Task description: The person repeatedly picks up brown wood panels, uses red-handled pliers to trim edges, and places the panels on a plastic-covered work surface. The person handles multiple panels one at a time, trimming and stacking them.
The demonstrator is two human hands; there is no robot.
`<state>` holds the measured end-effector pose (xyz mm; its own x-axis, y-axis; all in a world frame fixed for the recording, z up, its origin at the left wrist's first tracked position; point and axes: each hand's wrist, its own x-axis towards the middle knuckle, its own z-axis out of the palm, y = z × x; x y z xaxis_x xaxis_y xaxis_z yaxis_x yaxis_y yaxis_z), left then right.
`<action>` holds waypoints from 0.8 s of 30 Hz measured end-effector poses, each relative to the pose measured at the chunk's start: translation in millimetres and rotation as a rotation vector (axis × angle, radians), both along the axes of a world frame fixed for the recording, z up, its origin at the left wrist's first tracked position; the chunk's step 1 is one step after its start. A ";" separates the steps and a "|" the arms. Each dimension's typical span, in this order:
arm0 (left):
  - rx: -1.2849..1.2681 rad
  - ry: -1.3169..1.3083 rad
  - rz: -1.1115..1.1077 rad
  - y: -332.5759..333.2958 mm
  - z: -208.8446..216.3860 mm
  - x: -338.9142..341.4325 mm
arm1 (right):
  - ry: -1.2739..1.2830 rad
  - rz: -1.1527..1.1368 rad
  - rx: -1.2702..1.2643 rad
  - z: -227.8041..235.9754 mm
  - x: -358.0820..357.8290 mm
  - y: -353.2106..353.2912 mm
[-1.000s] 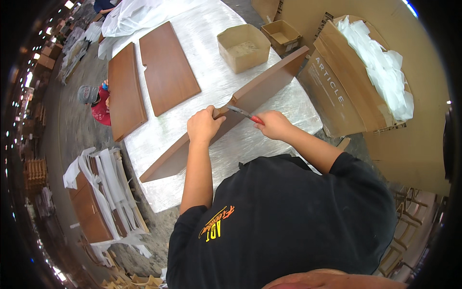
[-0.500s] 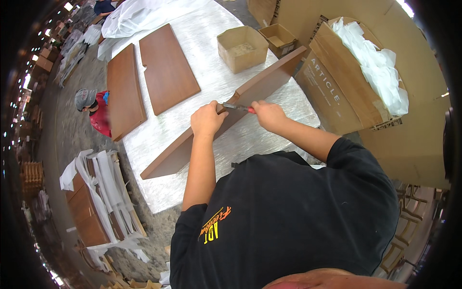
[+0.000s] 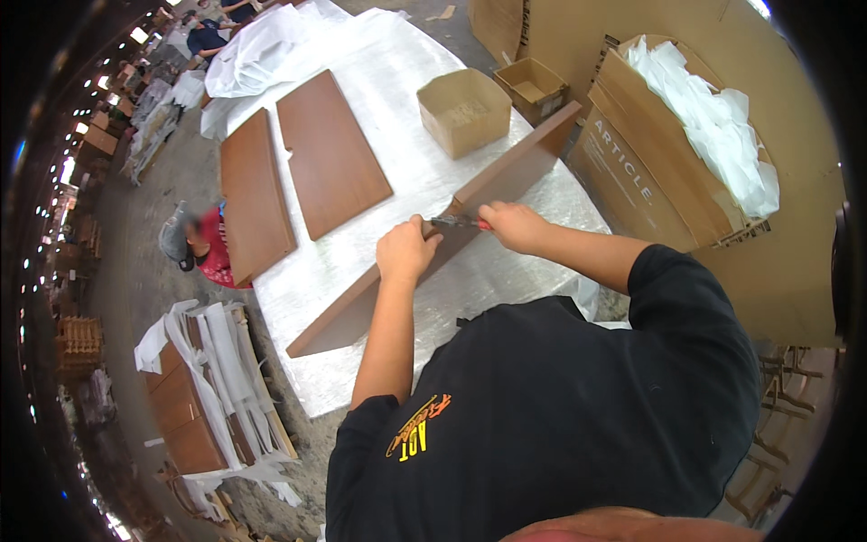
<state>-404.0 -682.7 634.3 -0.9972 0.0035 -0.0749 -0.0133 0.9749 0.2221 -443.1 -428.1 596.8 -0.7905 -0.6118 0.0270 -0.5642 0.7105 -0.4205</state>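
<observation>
A long brown wooden panel (image 3: pixel 519 163) stands on edge across the wrapped table (image 3: pixel 492 275), running from near left to far right. A notch breaks its upper edge near the middle. My left hand (image 3: pixel 405 248) is closed over that edge, just left of the notch. My right hand (image 3: pixel 513 226) grips a slim metal hand tool (image 3: pixel 452 221) with a red handle; its exact kind is unclear. The tool's dark metal end reaches to the panel edge at the notch, close to my left fingers. Two flat brown panels, one notched (image 3: pixel 334 158) and one narrower (image 3: pixel 256 199), lie farther left.
An open cardboard box (image 3: pixel 465 113) sits on the table's far side, with a smaller box (image 3: pixel 533 86) beyond. At right stands a large carton (image 3: pixel 655 167) topped with white wrapping. A co-worker in red (image 3: pixel 215 248) is beyond the left edge, near stacked wrapped panels (image 3: pixel 194 406).
The whole view has shifted slightly, moving the scene right and down. My hands keep their hold on the panel and the tool, whose angle at the notch has changed a little.
</observation>
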 end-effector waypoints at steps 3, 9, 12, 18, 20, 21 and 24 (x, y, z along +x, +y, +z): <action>-0.009 0.061 -0.013 -2.4 0.3 1.9 | -0.116 -0.020 0.002 6.0 -3.8 -4.7; 0.004 0.047 0.002 -4.7 -6.9 3.3 | -0.710 -0.093 -0.059 10.1 3.9 -6.5; 0.018 0.021 0.043 -2.2 -5.6 4.3 | -1.197 -0.143 -0.302 11.4 12.9 -5.5; 0.008 0.016 0.071 1.3 3.9 3.6 | -1.724 -0.209 -0.710 4.6 42.0 -21.2; 0.001 -0.008 0.085 1.3 5.4 1.8 | -1.812 -0.223 -0.814 1.9 51.7 -24.4; 0.002 -0.002 0.084 1.8 5.5 1.9 | -1.837 -0.230 -0.852 1.1 55.7 -24.3; 0.019 0.033 0.095 2.5 5.1 3.1 | -1.833 -0.235 -0.837 3.9 57.7 -21.9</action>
